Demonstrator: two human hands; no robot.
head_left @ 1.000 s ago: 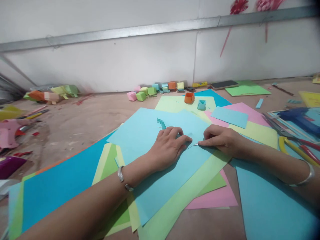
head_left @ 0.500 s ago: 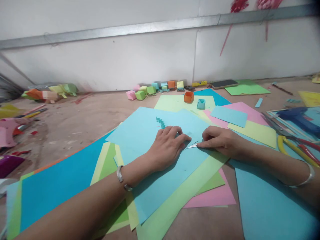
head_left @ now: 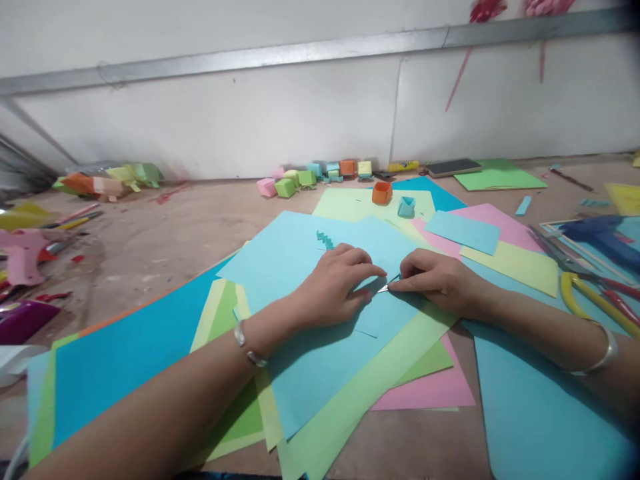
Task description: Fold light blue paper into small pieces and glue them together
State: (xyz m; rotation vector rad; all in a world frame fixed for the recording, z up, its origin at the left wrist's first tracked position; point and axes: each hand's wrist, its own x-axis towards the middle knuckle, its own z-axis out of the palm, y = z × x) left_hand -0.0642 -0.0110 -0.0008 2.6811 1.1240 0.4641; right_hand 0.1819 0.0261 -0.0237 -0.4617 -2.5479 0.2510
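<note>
My right hand [head_left: 433, 279] is pinched around a small pointed metal tool [head_left: 383, 289], whose bright tip shows past the fingers; the rest is hidden. A thin dark sliver [head_left: 395, 279] sticks up by these fingertips. Facing it, my left hand [head_left: 345, 283] is held over a light blue sheet [head_left: 290, 260], thumb and index finger apart, with nothing visible between them. Below that hand, a fine blue paper piece [head_left: 367, 333] lies on the sheet. Beyond the left knuckles is a zigzag teal paper strip [head_left: 325, 240].
Coloured sheets [head_left: 135, 360] spread beneath and around the hands. Past them stand an orange paper box [head_left: 382, 193] and a blue paper box [head_left: 407, 207], with several small paper cubes [head_left: 285, 187] along the wall. Yellow-handled scissors [head_left: 575, 293] lie right, a pink glue gun [head_left: 23, 257] left.
My left hand has lifted slightly, its thumb and index finger opening apart. A fine blue paper piece now shows below it. The right hand keeps its pinch on the metal tool. The view has shifted slightly.
</note>
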